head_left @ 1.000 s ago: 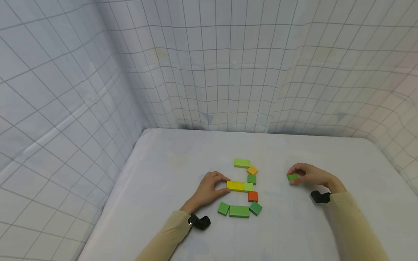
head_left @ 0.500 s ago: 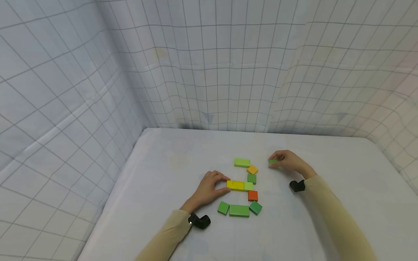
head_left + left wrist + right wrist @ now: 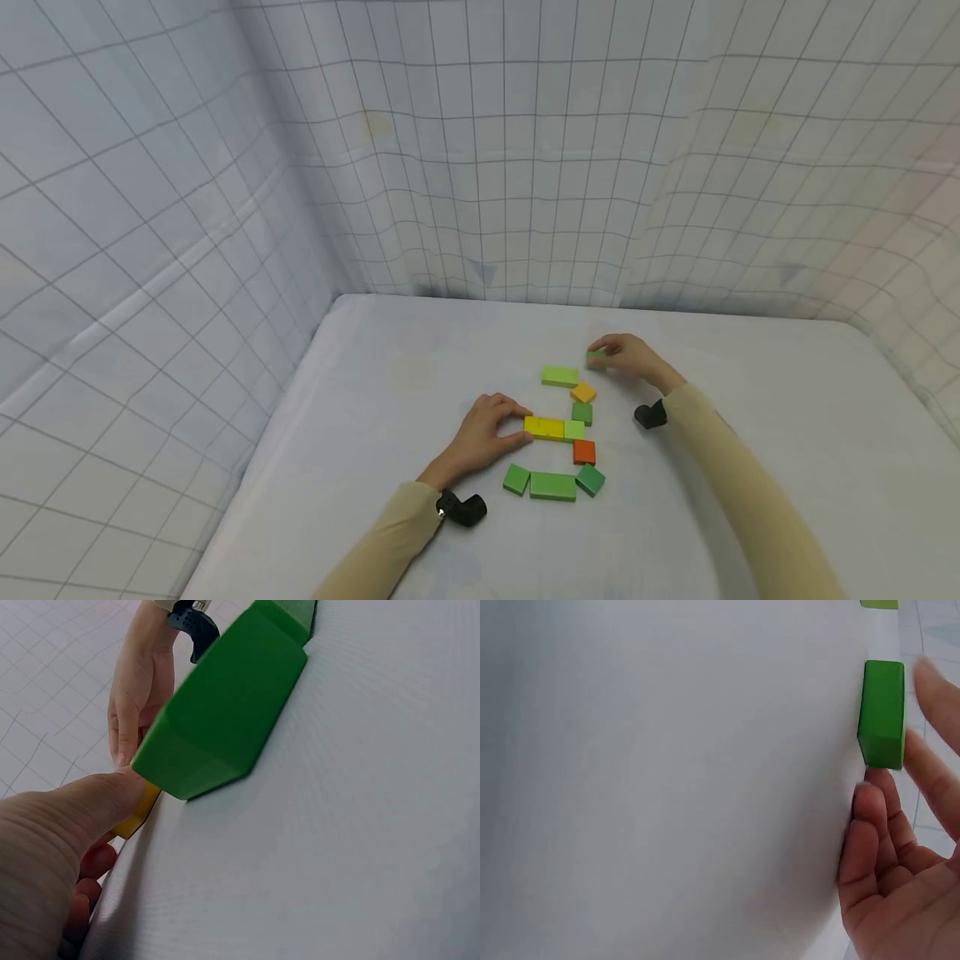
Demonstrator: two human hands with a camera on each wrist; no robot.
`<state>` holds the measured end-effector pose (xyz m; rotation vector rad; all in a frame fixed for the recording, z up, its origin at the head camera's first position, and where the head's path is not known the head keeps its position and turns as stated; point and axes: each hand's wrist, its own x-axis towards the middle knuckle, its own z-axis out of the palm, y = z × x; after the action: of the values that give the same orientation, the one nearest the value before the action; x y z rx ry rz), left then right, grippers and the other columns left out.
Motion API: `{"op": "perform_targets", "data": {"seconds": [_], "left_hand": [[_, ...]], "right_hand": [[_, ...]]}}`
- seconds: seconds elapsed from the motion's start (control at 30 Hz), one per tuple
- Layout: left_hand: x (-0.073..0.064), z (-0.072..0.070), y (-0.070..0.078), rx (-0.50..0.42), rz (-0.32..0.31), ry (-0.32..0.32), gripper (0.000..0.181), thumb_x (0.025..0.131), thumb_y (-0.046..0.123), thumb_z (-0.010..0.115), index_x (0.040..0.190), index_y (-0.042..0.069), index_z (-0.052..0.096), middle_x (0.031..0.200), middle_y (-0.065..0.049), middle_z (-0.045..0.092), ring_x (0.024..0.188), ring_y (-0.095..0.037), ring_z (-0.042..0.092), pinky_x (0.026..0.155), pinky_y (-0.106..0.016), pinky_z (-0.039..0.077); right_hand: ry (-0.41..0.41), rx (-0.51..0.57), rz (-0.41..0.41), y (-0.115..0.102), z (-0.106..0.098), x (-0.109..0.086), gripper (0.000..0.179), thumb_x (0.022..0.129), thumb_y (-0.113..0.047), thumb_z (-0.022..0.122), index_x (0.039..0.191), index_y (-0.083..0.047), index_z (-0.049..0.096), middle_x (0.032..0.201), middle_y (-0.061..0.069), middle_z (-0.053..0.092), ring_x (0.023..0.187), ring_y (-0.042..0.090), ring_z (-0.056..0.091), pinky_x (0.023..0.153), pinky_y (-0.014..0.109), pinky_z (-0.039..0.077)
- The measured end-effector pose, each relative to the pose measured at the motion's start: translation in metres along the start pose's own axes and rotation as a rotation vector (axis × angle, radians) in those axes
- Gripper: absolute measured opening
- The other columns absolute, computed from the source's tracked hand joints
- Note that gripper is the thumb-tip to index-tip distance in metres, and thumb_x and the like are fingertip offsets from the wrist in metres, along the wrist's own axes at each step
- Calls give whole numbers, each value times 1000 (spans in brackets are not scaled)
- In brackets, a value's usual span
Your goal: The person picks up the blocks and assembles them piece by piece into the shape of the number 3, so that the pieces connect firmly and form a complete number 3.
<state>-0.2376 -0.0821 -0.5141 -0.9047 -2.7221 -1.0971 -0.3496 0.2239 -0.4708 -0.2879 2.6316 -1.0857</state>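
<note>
My left hand (image 3: 480, 437) pinches the left end of a yellow block row (image 3: 545, 428), thumb and index finger on opposite edges. The left wrist view shows the thumb against the yellow block (image 3: 139, 814). Toward the back, my right hand (image 3: 630, 357) has its fingers curled round a small green block (image 3: 596, 356), just beyond the light green oblong block (image 3: 560, 377). In the right wrist view the green block (image 3: 883, 712) is low over or on the table beside the curled fingers (image 3: 862, 847); one blurred finger stands slightly apart from it.
A light green block (image 3: 573, 430) adjoins the yellow row. Around it lie an orange block (image 3: 583, 392), a green block (image 3: 582, 413) and a red block (image 3: 584, 452). Nearer are a green oblong block (image 3: 552, 487) and green squares (image 3: 516, 479) on both sides. Gridded curtains (image 3: 555, 167) enclose the table.
My right hand has moved left and toward the back with the green block, reaching the light green oblong block. The left hand has stayed on the yellow row.
</note>
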Motion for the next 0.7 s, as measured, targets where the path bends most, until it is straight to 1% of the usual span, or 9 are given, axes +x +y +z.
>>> {"op": "perform_targets", "data": {"seconds": [0.07,0.13,0.27,0.37,0.53,0.63,0.7], "left_hand": [[0,0,0,3,-1,-2,33,85,33,72,114,19,67,107,5,56,92,-12,44,82,-32,37],[0,0,0,2,0,-1,33,85,33,72,114,19,67,107,5,57,92,-12,44,82,-32,37],[0,2,-1,-8,3,3,32,85,33,72,114,19,67,107,6,56,92,-12,44,81,-32,37],[0,2,0,-19,5,3,32,85,34,72,114,19,67,107,6,56,91,-12,44,81,-32,37],[0,1,0,-10,12,7,33,85,34,72,114,19,67,107,5,57,91,-12,44,81,-32,37],[0,0,-1,-11,13,14,33,85,33,73,113,18,67,106,5,57,90,-12,44,80,-32,37],[-1,1,-1,-23,11,14,32,85,32,73,113,18,67,106,5,57,90,-12,44,80,-31,37]], "right_hand": [[7,8,40,1,-2,-2,47,88,-37,67,122,-6,60,117,18,53,98,29,49,79,38,42],[15,7,73,0,-3,-4,47,89,-38,67,121,-4,58,111,16,53,92,27,49,76,36,42],[22,-13,113,-8,-2,-5,41,87,-33,69,108,0,58,91,10,54,78,22,49,67,32,39],[19,-6,163,-19,0,-3,36,87,-29,70,105,0,59,86,8,55,76,20,49,66,30,39],[-5,4,222,-31,1,11,39,85,-28,73,108,1,60,84,7,59,74,18,50,66,30,40],[-5,4,244,-37,1,22,40,82,-27,76,106,2,62,78,5,58,70,16,50,66,29,40],[-15,8,264,-42,1,28,38,80,-27,77,102,2,65,71,3,56,66,15,48,64,28,39]]}}
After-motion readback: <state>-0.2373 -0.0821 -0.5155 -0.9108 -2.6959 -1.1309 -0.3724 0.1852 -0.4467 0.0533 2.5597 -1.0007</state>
